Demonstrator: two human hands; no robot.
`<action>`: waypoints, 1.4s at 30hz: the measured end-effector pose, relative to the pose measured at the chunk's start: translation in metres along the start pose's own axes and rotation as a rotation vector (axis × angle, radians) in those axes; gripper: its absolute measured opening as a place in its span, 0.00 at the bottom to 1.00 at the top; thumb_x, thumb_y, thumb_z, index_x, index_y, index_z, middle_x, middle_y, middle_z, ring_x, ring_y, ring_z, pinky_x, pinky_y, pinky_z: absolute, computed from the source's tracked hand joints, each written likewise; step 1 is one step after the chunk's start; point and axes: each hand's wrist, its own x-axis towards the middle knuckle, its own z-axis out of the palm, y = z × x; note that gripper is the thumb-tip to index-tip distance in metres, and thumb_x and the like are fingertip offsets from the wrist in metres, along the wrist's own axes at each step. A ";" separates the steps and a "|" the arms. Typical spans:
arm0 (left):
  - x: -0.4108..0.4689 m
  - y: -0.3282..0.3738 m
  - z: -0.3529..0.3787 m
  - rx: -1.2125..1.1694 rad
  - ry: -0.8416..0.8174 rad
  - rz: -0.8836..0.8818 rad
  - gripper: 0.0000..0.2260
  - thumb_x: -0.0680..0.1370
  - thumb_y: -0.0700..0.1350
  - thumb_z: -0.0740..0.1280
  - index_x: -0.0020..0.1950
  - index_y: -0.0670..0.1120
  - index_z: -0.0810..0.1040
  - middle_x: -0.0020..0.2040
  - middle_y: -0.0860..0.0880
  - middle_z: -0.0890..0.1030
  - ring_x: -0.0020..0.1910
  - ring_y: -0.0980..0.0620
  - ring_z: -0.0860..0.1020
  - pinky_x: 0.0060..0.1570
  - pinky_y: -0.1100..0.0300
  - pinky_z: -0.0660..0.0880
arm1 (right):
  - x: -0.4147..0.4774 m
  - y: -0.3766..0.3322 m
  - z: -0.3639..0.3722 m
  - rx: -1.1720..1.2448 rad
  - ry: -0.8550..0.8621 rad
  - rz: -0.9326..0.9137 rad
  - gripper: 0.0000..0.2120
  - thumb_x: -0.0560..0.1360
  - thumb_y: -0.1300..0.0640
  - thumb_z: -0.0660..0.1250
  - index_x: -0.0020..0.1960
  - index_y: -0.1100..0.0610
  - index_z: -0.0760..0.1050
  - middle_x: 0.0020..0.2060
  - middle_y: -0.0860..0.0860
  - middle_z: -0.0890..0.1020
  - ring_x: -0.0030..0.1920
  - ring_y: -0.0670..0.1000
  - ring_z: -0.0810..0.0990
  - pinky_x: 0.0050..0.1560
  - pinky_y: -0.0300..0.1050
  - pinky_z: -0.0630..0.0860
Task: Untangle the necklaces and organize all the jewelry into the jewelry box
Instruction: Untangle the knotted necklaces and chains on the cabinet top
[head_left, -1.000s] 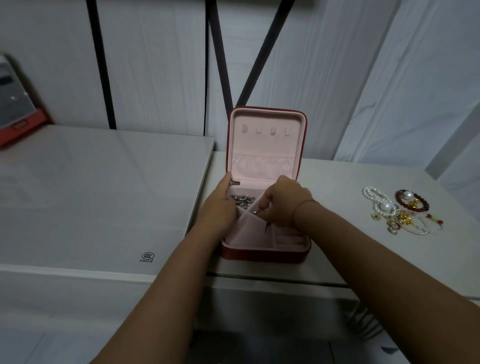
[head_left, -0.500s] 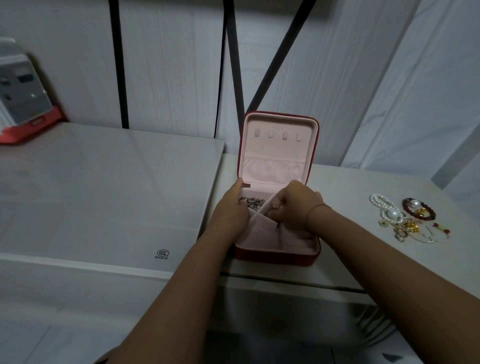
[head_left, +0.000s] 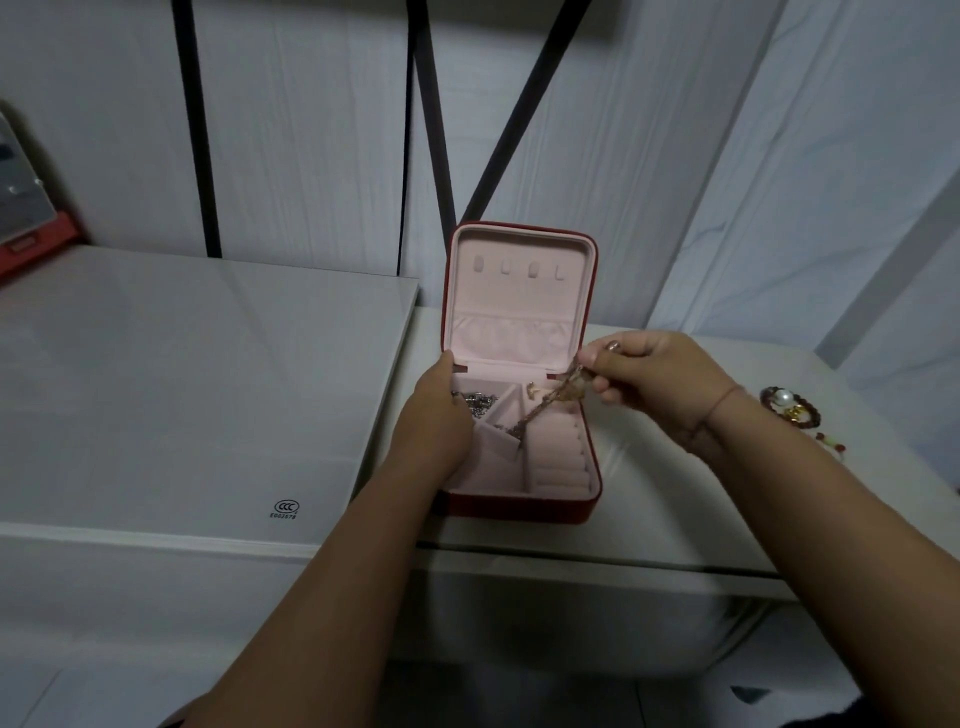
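A red jewelry box (head_left: 519, 506) with pink lining stands open on the table, its lid upright. My left hand (head_left: 434, 421) grips the box's left side, thumb on the rim. My right hand (head_left: 649, 379) is raised over the box's right edge and pinches a gold chain necklace (head_left: 545, 405) that hangs slanting down into the middle compartment. A silver necklace (head_left: 480, 405) lies in the back left compartment. A small gold piece (head_left: 531, 388) sits in the back middle. More jewelry (head_left: 789, 410), a dark bead bracelet with a pearl and gold bits, lies on the table to the right, partly hidden by my right wrist.
A white glass-topped surface (head_left: 182, 389) with a printed mark lies to the left, a step above the table (head_left: 649, 540). A red and grey object (head_left: 26, 218) stands at the far left. Panelled wall with dark bars rises behind.
My right hand has lifted out of the box and moved right, drawing the gold chain up from the compartment. My left hand stays on the box's left side.
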 end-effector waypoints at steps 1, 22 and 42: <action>0.000 0.001 0.001 0.018 -0.001 0.004 0.22 0.78 0.36 0.55 0.71 0.48 0.66 0.67 0.46 0.73 0.61 0.47 0.73 0.59 0.52 0.72 | -0.002 -0.004 -0.006 0.042 0.018 0.000 0.04 0.74 0.66 0.68 0.41 0.62 0.79 0.24 0.50 0.79 0.23 0.42 0.75 0.28 0.30 0.74; -0.016 0.024 0.011 0.214 0.130 0.158 0.21 0.80 0.43 0.60 0.74 0.45 0.65 0.72 0.47 0.68 0.69 0.48 0.68 0.69 0.49 0.66 | -0.025 -0.019 -0.088 0.382 0.160 -0.030 0.06 0.73 0.64 0.66 0.38 0.61 0.79 0.26 0.49 0.79 0.26 0.41 0.76 0.30 0.29 0.75; -0.048 0.062 0.055 0.470 -0.189 0.446 0.25 0.78 0.54 0.64 0.73 0.48 0.66 0.74 0.50 0.66 0.73 0.52 0.60 0.73 0.58 0.53 | -0.013 0.061 -0.089 -0.333 0.013 0.126 0.05 0.73 0.69 0.68 0.41 0.62 0.81 0.27 0.54 0.79 0.26 0.46 0.72 0.30 0.37 0.73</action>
